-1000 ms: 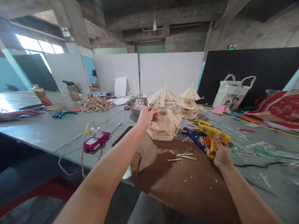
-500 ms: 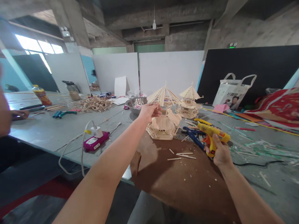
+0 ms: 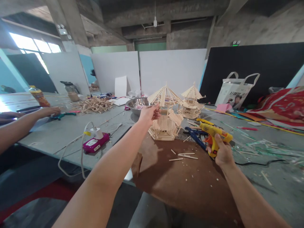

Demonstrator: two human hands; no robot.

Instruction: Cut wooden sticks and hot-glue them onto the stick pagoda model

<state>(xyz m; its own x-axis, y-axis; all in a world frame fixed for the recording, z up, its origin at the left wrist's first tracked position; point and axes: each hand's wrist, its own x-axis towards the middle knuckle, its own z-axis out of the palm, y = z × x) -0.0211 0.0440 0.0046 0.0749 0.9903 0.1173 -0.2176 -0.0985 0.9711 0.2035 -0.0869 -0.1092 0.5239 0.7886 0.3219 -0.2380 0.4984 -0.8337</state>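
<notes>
My left hand (image 3: 149,115) reaches out to a pavilion model (image 3: 165,126) built of thin wooden sticks. Its fingers are pinched together at the lower left edge of the open-ribbed roof; whatever lies between the fingertips is hidden. A yellow hot glue gun (image 3: 215,134) is gripped in my right hand (image 3: 223,153), its nozzle pointing left toward the model. Just behind stands a second stick pavilion (image 3: 191,103) with a fuller roof. Several loose sticks (image 3: 187,155) lie on the brown board (image 3: 166,177) before me.
Blue-handled pliers (image 3: 196,136) lie beside the glue gun. A metal bowl (image 3: 136,107) stands behind my left hand, and a stick pile (image 3: 95,104) farther left. A purple power strip (image 3: 96,144) with a white cable sits near the table edge. Another person's arm (image 3: 30,122) rests at left.
The other person's arm has stretched right across the table toward the teal-handled tool. My hands hold nearly the same place; the view has shifted slightly.
</notes>
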